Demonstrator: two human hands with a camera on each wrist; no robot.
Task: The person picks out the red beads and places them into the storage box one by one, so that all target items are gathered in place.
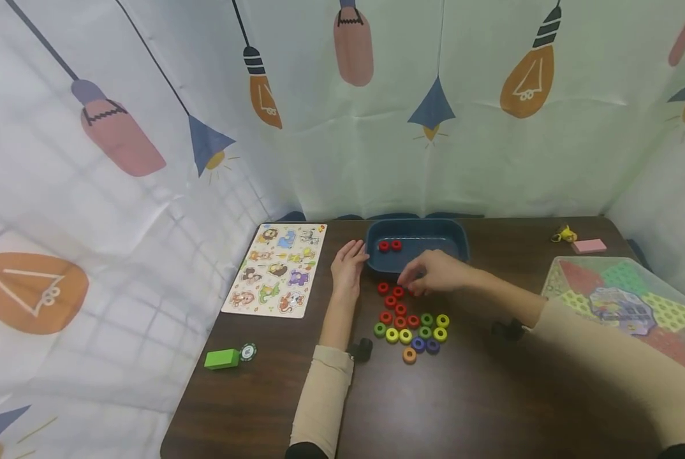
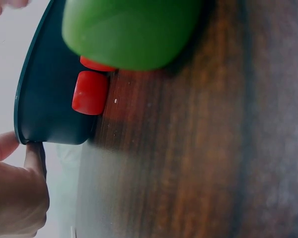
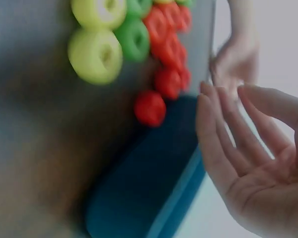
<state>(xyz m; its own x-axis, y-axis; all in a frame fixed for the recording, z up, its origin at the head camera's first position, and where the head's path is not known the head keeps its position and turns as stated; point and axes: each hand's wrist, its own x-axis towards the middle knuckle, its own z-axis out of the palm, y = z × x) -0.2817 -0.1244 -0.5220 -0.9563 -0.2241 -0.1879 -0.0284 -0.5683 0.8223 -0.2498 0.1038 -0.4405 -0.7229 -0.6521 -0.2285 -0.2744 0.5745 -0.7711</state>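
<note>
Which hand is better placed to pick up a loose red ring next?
Probably the right hand: it hovers close to the loose red rings, while the left hand touches the blue tray.

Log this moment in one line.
left hand: touching blue tray | right hand: near tray rim, nothing visibly held | tray contents: two red rings visible

The puzzle (image 1: 276, 270) lies left of the left hand (image 1: 348, 264), the tray (image 1: 428, 237) just right, two rings (image 1: 397, 249) inside. Most rings (image 1: 409, 359) lie nearer than the right hand (image 1: 432, 273).
</note>
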